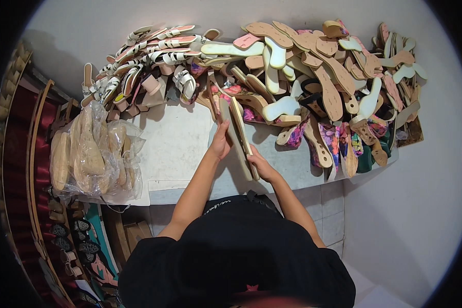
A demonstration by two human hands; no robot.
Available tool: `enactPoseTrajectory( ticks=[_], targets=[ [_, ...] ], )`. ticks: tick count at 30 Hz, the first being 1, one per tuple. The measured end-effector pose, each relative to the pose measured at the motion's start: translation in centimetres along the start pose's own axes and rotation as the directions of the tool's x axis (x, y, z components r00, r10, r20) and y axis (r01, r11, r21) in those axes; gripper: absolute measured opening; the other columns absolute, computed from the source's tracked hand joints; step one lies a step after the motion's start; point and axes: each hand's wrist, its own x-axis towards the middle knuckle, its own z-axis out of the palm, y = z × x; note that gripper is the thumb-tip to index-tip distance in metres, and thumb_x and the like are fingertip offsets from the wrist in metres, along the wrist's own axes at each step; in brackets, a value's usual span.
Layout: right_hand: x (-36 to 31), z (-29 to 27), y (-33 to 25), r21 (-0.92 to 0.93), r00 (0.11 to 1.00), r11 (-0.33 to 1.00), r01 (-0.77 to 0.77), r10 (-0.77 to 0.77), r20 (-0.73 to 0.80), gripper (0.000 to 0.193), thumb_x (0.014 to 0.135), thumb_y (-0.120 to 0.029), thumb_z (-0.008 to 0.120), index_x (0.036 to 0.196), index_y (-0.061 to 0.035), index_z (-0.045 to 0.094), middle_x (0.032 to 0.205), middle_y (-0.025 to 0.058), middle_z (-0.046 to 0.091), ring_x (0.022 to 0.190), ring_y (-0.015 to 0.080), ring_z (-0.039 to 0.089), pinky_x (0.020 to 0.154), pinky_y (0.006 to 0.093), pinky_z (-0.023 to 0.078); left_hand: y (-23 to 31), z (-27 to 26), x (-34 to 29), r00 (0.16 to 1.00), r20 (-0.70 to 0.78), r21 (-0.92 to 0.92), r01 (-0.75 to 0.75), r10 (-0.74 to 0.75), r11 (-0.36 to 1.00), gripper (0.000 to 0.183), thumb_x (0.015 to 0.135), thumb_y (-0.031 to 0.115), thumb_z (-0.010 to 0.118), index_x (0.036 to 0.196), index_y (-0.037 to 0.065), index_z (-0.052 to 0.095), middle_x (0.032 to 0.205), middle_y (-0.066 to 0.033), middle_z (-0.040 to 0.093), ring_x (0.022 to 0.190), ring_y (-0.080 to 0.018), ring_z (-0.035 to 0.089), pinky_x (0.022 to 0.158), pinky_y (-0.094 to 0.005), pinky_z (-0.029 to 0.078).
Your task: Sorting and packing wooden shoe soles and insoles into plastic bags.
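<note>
Above the front part of the table I hold a pair of long, flat shoe soles upright, nearly edge-on to me. My left hand (pixel 221 140) is closed on the greyish sole (pixel 235 149) from the left. My right hand (pixel 261 164) grips the beige-edged sole (pixel 241 123) near its lower end. The two soles lie side by side, close together, their upper ends near the pile. Floral-patterned wedge shoes (pixel 249 97) lie just beyond them. My right fingers are partly hidden behind the sole.
A large heap of loose insoles (pixel 328 77) covers the table's right and back. White strappy sandals (pixel 174 43) are stacked at back left. Clear plastic bags of wooden-looking shoe lasts or soles (pixel 90 154) stand at the left on the white table (pixel 169 138). A shoe rack (pixel 61 231) is further left.
</note>
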Motion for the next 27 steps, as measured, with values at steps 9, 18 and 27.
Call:
enactPoseTrajectory(
  ticks=[9, 18, 27],
  targets=[
    [-0.5, -0.3, -0.9, 0.491, 0.964, 0.838, -0.238, 0.139, 0.228, 0.049, 0.087, -0.022, 0.039, 0.130, -0.0037, 0.023, 0.110, 0.0122, 0.047, 0.089, 0.0222, 0.057, 0.078, 0.0325, 0.044, -0.3, 0.8, -0.4, 0.998, -0.049, -0.030, 0.032, -0.033, 0.999, 0.057, 0.086, 0.048, 0.039, 0.125, 0.007, 0.030, 0.108, -0.0101, 0.047, 0.095, -0.0178, 0.049, 0.082, -0.0341, 0.043],
    [-0.2, 2.0, -0.4, -0.013, 0.997, 0.998, -0.063, 0.063, -0.054, 0.062, 0.083, -0.020, 0.053, 0.131, -0.0032, 0.017, 0.106, 0.0158, 0.048, 0.081, 0.0205, 0.056, 0.072, 0.0323, 0.045, -2.9, -0.4, 0.0, 0.978, -0.166, 0.083, 0.144, -0.129, 0.986, 0.065, 0.084, 0.053, 0.041, 0.123, 0.002, 0.032, 0.108, -0.0150, 0.047, 0.087, -0.0188, 0.050, 0.078, -0.0329, 0.044],
    [-0.5, 2.8, -0.3, -0.257, 0.969, 0.965, 0.061, -0.118, -0.215, 0.055, 0.086, -0.018, 0.046, 0.130, 0.0001, 0.017, 0.118, 0.0226, 0.044, 0.100, 0.0238, 0.050, 0.085, 0.0320, 0.040, -1.4, 0.8, -0.1, 0.999, -0.019, -0.274, 0.033, -0.040, 0.961, 0.068, 0.070, 0.032, 0.043, 0.126, -0.004, 0.027, 0.121, -0.0207, 0.042, 0.109, -0.0312, 0.045, 0.093, -0.0374, 0.039]
  ],
)
